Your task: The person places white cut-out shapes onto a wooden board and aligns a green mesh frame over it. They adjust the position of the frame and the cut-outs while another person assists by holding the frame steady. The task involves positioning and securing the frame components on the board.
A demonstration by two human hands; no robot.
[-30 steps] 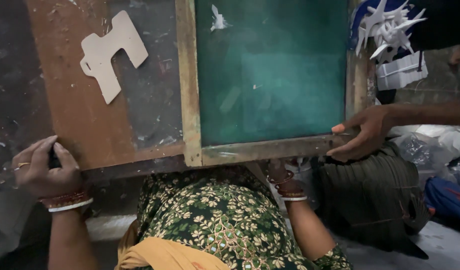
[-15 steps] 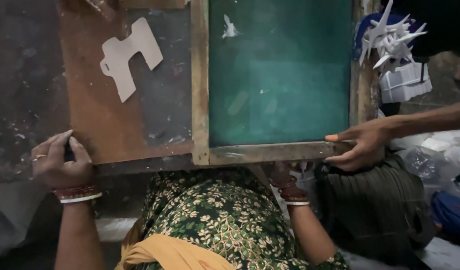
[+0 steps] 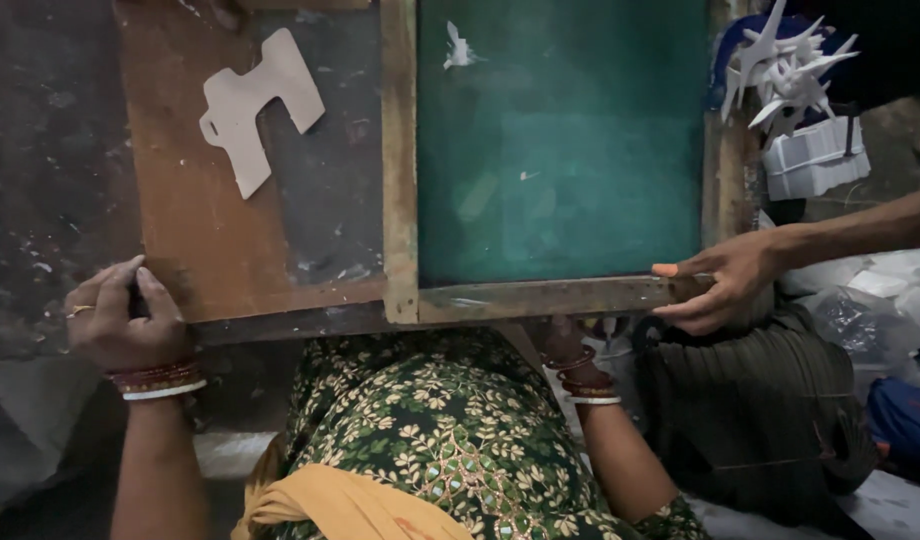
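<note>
A wooden-framed screen with green mesh (image 3: pixel 560 150) lies on a brown wooden board (image 3: pixel 210 250) in front of me. My left hand (image 3: pixel 115 315) grips the board's near left corner, fingers curled over its edge. My right hand (image 3: pixel 565 340) is tucked under the frame's near rail, mostly hidden, only the wrist with bangles showing. Another person's hand (image 3: pixel 715 285) reaches in from the right and holds the frame's near right corner. A white die-cut card piece (image 3: pixel 255 100) lies on the board's left part.
A pile of white star-like cut pieces and stacked white cards (image 3: pixel 795 110) sits at the far right. A dark cloth bundle (image 3: pixel 760 400) and plastic wrap lie at the right of my lap. The dark stained floor (image 3: pixel 40 170) runs along the left.
The board and screen have shifted slightly right and lower in view. The other person's hand has slid along the frame's corner. My left hand keeps its grip on the corner.
</note>
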